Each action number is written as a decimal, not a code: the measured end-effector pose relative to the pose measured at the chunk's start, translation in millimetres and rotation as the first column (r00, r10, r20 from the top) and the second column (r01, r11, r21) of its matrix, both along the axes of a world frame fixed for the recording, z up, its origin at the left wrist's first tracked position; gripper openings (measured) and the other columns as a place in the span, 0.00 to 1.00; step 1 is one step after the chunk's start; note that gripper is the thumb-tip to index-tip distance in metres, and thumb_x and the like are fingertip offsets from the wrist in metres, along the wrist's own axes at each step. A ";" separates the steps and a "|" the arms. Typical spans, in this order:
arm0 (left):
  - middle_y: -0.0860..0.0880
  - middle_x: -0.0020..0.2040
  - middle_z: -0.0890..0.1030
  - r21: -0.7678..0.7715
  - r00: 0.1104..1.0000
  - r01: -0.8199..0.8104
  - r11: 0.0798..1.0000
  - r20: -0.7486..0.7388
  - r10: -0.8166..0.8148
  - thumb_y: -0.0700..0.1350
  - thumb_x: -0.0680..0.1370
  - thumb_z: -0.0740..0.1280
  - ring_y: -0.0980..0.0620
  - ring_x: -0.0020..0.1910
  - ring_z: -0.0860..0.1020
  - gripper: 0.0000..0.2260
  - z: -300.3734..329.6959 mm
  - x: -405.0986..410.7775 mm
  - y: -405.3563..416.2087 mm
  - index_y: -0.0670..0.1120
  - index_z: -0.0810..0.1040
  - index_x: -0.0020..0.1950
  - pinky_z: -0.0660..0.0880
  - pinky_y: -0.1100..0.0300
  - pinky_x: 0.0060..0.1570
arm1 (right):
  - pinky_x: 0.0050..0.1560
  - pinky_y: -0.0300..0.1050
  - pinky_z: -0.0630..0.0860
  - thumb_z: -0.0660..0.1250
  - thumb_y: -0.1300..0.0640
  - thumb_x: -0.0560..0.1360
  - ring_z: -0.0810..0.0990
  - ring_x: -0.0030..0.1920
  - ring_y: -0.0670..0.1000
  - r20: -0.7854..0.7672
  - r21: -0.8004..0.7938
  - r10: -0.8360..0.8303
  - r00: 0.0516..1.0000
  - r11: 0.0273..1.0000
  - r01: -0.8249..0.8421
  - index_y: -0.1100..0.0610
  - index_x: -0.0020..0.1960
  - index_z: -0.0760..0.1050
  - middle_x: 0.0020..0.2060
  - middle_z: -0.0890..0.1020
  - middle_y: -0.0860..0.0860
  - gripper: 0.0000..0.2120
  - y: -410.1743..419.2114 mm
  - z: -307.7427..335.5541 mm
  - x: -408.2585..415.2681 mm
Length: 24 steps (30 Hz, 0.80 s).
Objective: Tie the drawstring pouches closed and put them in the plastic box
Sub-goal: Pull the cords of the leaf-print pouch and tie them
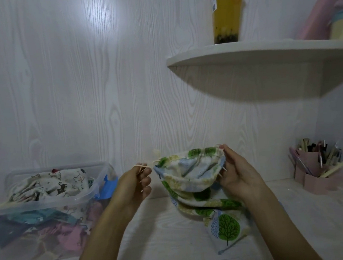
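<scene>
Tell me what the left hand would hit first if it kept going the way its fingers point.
Probably the tree-print pouch: the left hand points its fingers right, toward the pouch's gathered mouth close beside them, though depth is uncertain.

The pouch [194, 178] is white cloth printed with green trees, pale blue drops and yellowish leaves, and its cord [146, 165] is cream. The box [47, 203] is clear plastic with blue clips [108, 184]. Its top pouch [51, 184] is cream with small dark cats; below lie teal, navy and pink cloth. The wall [66, 88] and the desk [157, 241] are white wood grain. The shelf [264, 56] is white. On it stands a yellow drink [226, 9] with dark pearls at the bottom. The pen holder [315, 176] is pink.
</scene>
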State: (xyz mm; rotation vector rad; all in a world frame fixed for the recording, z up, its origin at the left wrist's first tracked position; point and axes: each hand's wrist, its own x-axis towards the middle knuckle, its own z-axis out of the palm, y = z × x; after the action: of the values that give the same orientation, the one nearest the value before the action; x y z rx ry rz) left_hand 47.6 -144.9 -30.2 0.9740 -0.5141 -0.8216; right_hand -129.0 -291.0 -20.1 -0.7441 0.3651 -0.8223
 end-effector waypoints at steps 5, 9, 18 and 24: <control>0.54 0.23 0.71 -0.174 0.951 0.044 0.984 -0.295 -0.095 0.40 0.82 0.53 0.61 0.17 0.65 0.13 1.9 2.2 -0.7 0.48 0.66 0.37 0.60 0.70 0.15 | 0.67 0.52 0.68 0.60 0.57 0.78 0.78 0.54 0.55 0.176 0.155 0.061 0.983 0.984 -0.088 0.61 0.38 0.78 0.49 0.82 0.56 0.14 -7.2 6.8 -14.9; 0.54 0.21 0.71 -0.260 0.907 -0.101 0.960 -0.421 -0.019 0.40 0.82 0.52 0.61 0.16 0.66 0.14 -0.8 16.4 -2.2 0.48 0.68 0.39 0.60 0.71 0.15 | 0.58 0.43 0.73 0.61 0.62 0.76 0.79 0.43 0.47 0.278 0.286 -0.095 0.956 0.958 0.012 0.59 0.42 0.74 0.32 0.82 0.52 0.06 -14.2 7.7 -26.2; 0.52 0.46 0.80 0.061 0.966 -0.186 0.981 0.194 0.171 0.42 0.81 0.58 0.57 0.44 0.77 0.08 5.9 15.0 5.1 0.48 0.76 0.47 0.71 0.61 0.37 | 0.19 0.33 0.66 0.56 0.59 0.79 0.65 0.21 0.43 0.172 0.080 -0.243 0.955 0.969 0.232 0.56 0.35 0.66 0.23 0.68 0.49 0.14 -29.0 4.0 -41.1; 0.46 0.70 0.67 0.639 0.433 -0.465 0.613 0.768 -0.472 0.38 0.72 0.72 0.51 0.50 0.73 0.32 12.1 8.7 30.9 0.48 0.63 0.73 0.74 0.68 0.34 | 0.24 0.33 0.64 0.65 0.51 0.76 0.67 0.21 0.41 -0.386 -0.756 -0.460 0.800 0.655 0.012 0.58 0.38 0.75 0.25 0.70 0.47 0.12 -7.5 7.9 -28.4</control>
State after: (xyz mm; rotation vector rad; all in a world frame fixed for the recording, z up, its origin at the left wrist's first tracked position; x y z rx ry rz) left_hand 56.3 -114.0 -18.2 2.3795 -1.1451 -0.3875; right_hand -157.4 -298.5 -12.1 -1.7510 0.6899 -1.0161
